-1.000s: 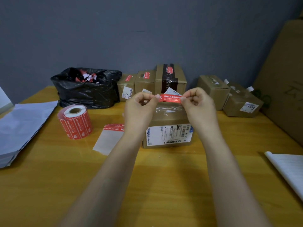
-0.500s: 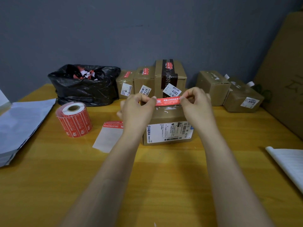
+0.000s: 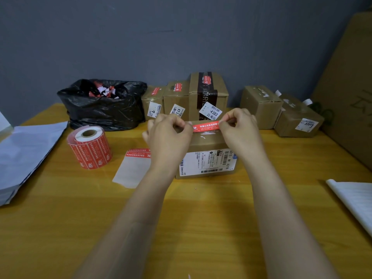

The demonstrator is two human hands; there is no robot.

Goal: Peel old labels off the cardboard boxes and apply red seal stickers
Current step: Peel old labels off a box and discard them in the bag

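A small cardboard box [image 3: 207,144] stands mid-table with a white shipping label [image 3: 209,163] on its near face. Just above its top, a red seal sticker [image 3: 205,126] is stretched flat between my hands. My left hand [image 3: 168,134] pinches the sticker's left end and my right hand [image 3: 240,127] pinches its right end. White scraps of torn label show on the box top under the sticker. A roll of red seal stickers [image 3: 89,148] stands to the left. Between roll and box lies a backing sheet [image 3: 133,170] with one red sticker at its top.
A black rubbish bag [image 3: 102,107] of peeled scraps sits at the back left. Three boxes [image 3: 185,97] with red seals stand behind the one I work on; two more boxes [image 3: 281,111] are at the back right. Grey mailer bags [image 3: 24,154] lie left, white paper [image 3: 356,200] right, large cardboard [image 3: 348,87] far right.
Both hands have brought the stretched sticker down a little, closer to the box top. The grip on both ends is the same.
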